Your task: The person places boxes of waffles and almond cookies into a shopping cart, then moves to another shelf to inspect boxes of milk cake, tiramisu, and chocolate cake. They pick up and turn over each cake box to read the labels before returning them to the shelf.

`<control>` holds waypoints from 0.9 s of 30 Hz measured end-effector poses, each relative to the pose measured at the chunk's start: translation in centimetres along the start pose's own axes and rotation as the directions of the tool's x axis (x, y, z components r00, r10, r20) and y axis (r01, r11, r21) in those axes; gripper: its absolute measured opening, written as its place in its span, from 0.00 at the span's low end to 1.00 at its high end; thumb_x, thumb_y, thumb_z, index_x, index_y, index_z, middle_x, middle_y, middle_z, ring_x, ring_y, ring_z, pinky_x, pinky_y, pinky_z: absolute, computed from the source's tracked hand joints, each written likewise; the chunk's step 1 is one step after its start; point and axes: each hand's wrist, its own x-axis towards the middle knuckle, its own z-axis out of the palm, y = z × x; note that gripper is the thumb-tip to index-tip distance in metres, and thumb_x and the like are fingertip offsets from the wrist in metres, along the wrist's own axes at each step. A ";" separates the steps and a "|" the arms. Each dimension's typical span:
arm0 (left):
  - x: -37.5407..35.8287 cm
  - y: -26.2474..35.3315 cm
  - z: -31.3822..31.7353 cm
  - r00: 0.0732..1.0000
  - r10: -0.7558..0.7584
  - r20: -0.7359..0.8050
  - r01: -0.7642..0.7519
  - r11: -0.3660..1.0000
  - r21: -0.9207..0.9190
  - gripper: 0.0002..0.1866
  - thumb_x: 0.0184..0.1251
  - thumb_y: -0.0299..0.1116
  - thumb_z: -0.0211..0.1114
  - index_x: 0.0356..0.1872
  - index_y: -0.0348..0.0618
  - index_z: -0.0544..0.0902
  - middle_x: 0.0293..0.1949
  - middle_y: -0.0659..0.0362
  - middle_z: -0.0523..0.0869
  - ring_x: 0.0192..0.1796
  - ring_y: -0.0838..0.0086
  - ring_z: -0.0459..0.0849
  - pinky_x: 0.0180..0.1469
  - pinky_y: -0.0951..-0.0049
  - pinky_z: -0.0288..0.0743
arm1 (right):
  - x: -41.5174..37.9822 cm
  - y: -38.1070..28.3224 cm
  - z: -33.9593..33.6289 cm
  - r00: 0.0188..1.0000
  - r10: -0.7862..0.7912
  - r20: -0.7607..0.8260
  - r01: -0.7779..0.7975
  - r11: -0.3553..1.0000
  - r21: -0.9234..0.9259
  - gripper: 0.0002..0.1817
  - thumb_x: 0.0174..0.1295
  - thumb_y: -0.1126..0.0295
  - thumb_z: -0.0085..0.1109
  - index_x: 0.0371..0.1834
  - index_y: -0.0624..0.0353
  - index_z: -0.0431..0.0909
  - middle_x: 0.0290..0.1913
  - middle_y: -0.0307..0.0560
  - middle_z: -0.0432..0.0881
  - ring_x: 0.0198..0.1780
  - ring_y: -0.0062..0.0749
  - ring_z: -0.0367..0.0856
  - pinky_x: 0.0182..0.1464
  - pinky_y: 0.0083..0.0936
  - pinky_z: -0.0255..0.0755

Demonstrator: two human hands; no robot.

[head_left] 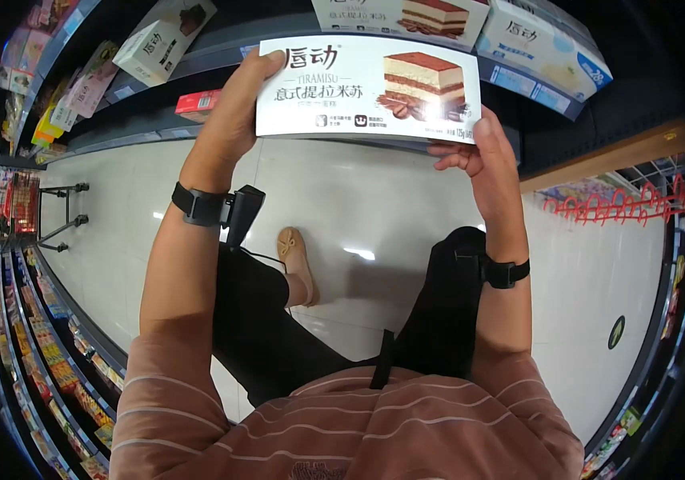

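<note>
A white tiramisu box (pixel 342 88) with a picture of layered cake is held up level between both hands, its printed front facing me. My left hand (pixel 242 100) grips the box's left end, with the thumb on the front near the top corner. At the lower right corner, my right hand (pixel 482 148) holds the box with its thumb on the front edge, and several fingers show below it. Behind the box, a similar tiramisu box (pixel 406 18) stands on the shelf (pixel 234 52). Black straps circle both wrists.
A blue and white box (pixel 542 44) sits on the shelf at the upper right, a white box (pixel 154 50) at the upper left. Below is a red box (pixel 197 104). A shopping cart (pixel 18 204) stands far left. Red hooks (pixel 622 204) hang at right. Stocked shelves line both sides.
</note>
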 end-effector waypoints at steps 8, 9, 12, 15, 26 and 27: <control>1.7 -2.5 0.2 0.997 -0.070 0.042 0.068 0.997 0.037 0.26 0.72 0.49 0.63 0.58 0.38 0.75 0.47 0.60 0.83 0.47 0.81 0.84 0.46 0.79 0.79 | -1.4 1.9 -1.1 0.993 0.052 -0.108 -0.046 0.997 0.054 0.34 0.74 0.51 0.52 0.70 0.70 0.63 0.50 0.58 0.85 0.45 0.38 0.88 0.44 0.29 0.83; 1.7 -2.8 0.1 0.997 -0.071 0.044 0.069 0.997 0.047 0.27 0.71 0.50 0.63 0.58 0.38 0.75 0.47 0.60 0.83 0.48 0.81 0.84 0.46 0.80 0.79 | -1.5 2.1 -1.2 0.993 0.054 -0.110 -0.048 0.997 0.058 0.33 0.74 0.51 0.53 0.70 0.70 0.63 0.50 0.58 0.85 0.45 0.38 0.88 0.44 0.29 0.83; 1.7 -3.2 0.0 0.995 -0.097 0.015 0.095 0.993 0.065 0.31 0.69 0.53 0.64 0.61 0.37 0.74 0.47 0.60 0.83 0.48 0.81 0.83 0.46 0.80 0.78 | -1.4 2.4 -1.3 0.992 0.060 -0.107 -0.053 0.996 0.074 0.33 0.74 0.52 0.53 0.69 0.69 0.65 0.50 0.58 0.85 0.45 0.38 0.89 0.45 0.29 0.84; 1.7 -3.1 0.3 0.996 -0.093 0.012 0.092 0.992 0.087 0.34 0.69 0.56 0.64 0.64 0.36 0.74 0.49 0.59 0.84 0.50 0.80 0.83 0.48 0.79 0.77 | -1.4 2.4 -1.3 0.992 0.066 -0.112 -0.056 0.995 0.088 0.31 0.74 0.52 0.53 0.67 0.69 0.66 0.50 0.58 0.85 0.45 0.38 0.89 0.45 0.29 0.84; 2.1 -3.7 0.6 0.996 -0.083 0.041 0.081 0.996 0.046 0.32 0.73 0.57 0.59 0.62 0.37 0.79 0.50 0.58 0.86 0.50 0.77 0.85 0.53 0.77 0.77 | -1.4 2.8 -2.0 0.986 0.085 -0.145 -0.066 0.989 0.131 0.27 0.75 0.52 0.51 0.63 0.67 0.70 0.50 0.55 0.85 0.46 0.38 0.88 0.48 0.31 0.82; 2.0 -3.7 0.6 0.996 -0.071 0.050 0.069 0.997 0.037 0.32 0.74 0.58 0.59 0.61 0.37 0.80 0.50 0.58 0.87 0.50 0.77 0.85 0.53 0.77 0.76 | -1.4 2.9 -2.0 0.986 0.089 -0.138 -0.070 0.989 0.133 0.27 0.75 0.52 0.51 0.62 0.66 0.71 0.50 0.54 0.85 0.46 0.38 0.88 0.48 0.31 0.82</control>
